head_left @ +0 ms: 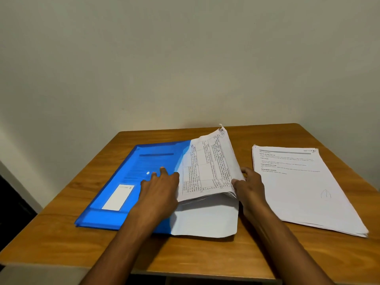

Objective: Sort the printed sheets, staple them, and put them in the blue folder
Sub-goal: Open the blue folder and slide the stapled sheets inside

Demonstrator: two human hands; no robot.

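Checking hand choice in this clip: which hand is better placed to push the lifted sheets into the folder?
Probably the right hand: it already grips the raised sheets, while the left hand rests flat on the blue folder.

Wooden table (pixel 205 256), plain pale wall (pixel 185 58) behind it

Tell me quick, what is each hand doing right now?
Left hand: open, fingers flat on the translucent blue plastic folder.
Right hand: gripping the lifted edge of the printed white paper bundle.

Left hand (pixel 159 187), right hand (pixel 249 185) bare; forearms unsleeved.
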